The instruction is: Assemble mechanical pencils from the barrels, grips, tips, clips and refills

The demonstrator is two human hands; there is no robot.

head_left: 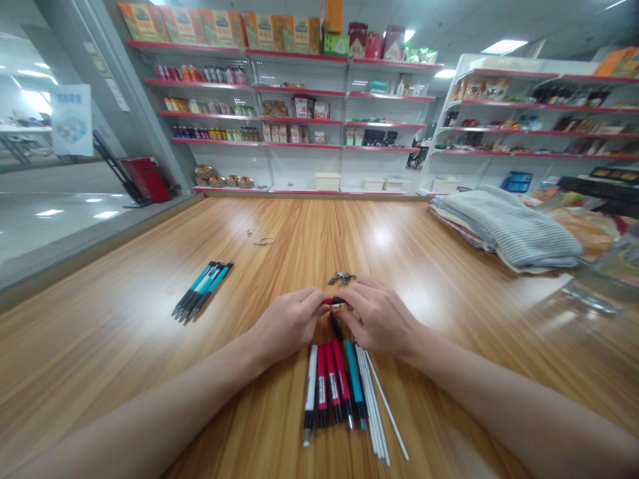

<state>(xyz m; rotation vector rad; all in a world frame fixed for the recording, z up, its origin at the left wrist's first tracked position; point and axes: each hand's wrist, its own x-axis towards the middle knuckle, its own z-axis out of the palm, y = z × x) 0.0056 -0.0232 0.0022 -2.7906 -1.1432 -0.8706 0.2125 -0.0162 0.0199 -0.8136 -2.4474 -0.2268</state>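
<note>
Between both hands is a red pen (337, 301) with a black end. My left hand (293, 318) pinches its red side, and my right hand (382, 316) grips the black side; the fingers hide most of it. Below the hands lie a white pen (311, 382), several red pens (332, 382) and a blue pen (355, 379), side by side. Several thin white refill tubes (379, 406) rest to their right. Just beyond my fingertips sits a little pile of small dark and metallic parts (341, 278), too small to name surely.
A bundle of blue and black pens (202, 291) lies to the left. Farther back is a thin wire-like loop (263, 241) with a tiny shiny piece (249, 231). Folded cloths (509, 226) and a clear glass container (606, 273) stand right. Stocked shelves (299, 90) line the back.
</note>
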